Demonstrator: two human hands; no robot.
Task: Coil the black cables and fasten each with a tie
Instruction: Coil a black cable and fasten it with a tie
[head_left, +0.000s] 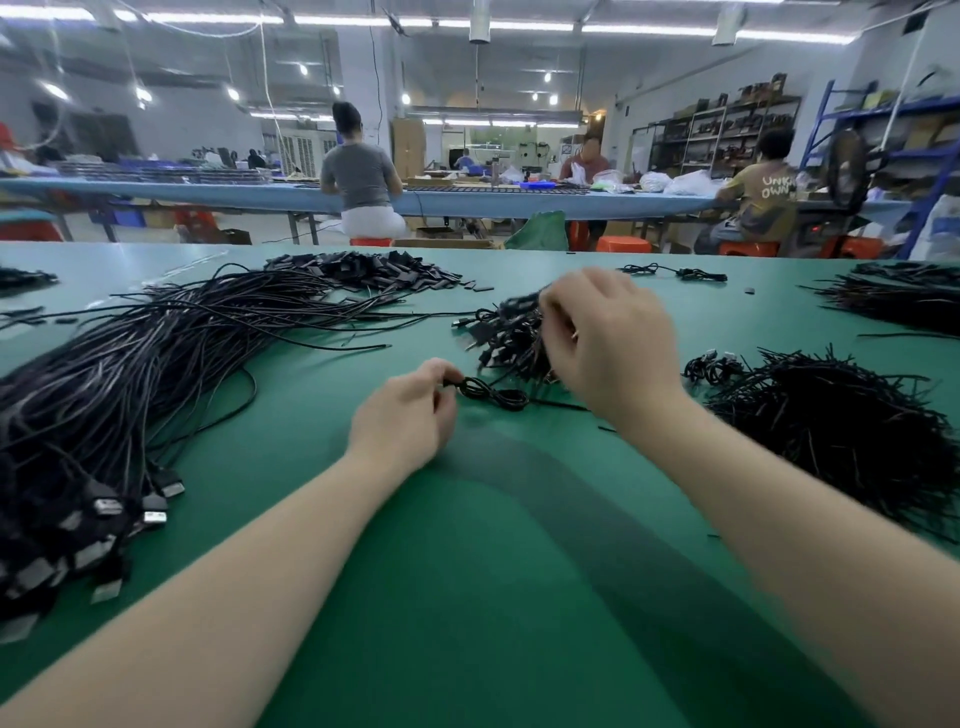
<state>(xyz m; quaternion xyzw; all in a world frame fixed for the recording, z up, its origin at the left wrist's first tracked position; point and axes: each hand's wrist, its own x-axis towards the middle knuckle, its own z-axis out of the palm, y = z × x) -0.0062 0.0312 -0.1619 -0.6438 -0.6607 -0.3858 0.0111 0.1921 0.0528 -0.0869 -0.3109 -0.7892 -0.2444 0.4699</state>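
surface: you work at a wide green matte table (467, 597) under strip lighting in a long workshop. beyond its far edge stands a long pale-blue bench (208, 191) where three other people sit, two with their backs to you on orange plastic stools (623, 243). dark shelving racks (727, 135) loaded with boxes line the right wall.

stock on the table: a big sheaf of long loose black cables (156, 353) fans across the left side, its flat silver-tipped plugs (156, 514) lying nearest you. a heap of small flat black pieces (374, 273) lies at the far end of that sheaf. on the right sits a bristly mound of short black wire ties (831, 426). a further black bundle (893, 296) lies at the far right.

task item: a small coiled black cable (493, 395) rests on the green surface, centre, between your two hands. its loops look tight and figure-eight-like.

grip: your left hand (405, 415) pinches the left end of that coil, fingers curled in. your right hand (608, 338) is raised over a blurred pile of coiled black cables (509, 332) behind the coil, fingers bent down into it; whether they hold anything there you cannot tell.
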